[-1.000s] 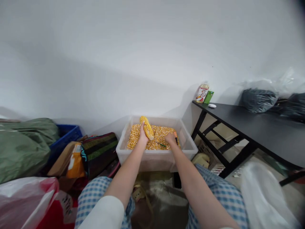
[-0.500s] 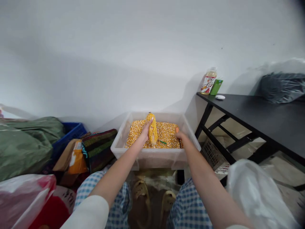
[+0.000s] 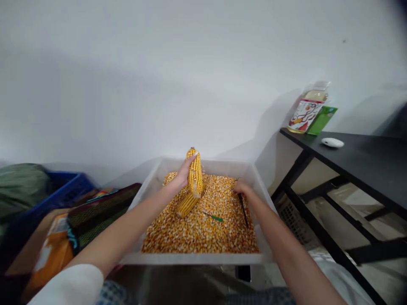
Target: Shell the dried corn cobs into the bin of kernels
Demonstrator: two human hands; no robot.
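Note:
My left hand [image 3: 184, 173] is closed around a yellow corn cob [image 3: 196, 180], held upright above the bin with its pale end down. Bare patches show among its kernels. A second corn cob [image 3: 187, 205] lies slanted on the loose corn kernels [image 3: 190, 235] just below. At the bin's right side, my right hand [image 3: 242, 187] is low over the kernels with its fingers curled; what they grip is hidden. A thin dark rod [image 3: 244, 212] extends from beneath this hand. Between the hands lies a small green-handled tool [image 3: 216, 218] with a thin shaft.
The translucent plastic bin [image 3: 203, 258] stands against the white wall. To the right, a black table [image 3: 369, 156] carries a bottle [image 3: 307, 111], a green carton [image 3: 322, 120] and a white oval object [image 3: 332, 142]. A blue crate [image 3: 68, 188] and mesh bag [image 3: 101, 214] are on the left.
My view has moved closer to the bin. The second cob now shows clearly below the held one. The orange end seen by my right hand is no longer visible, and more of the dark rod shows.

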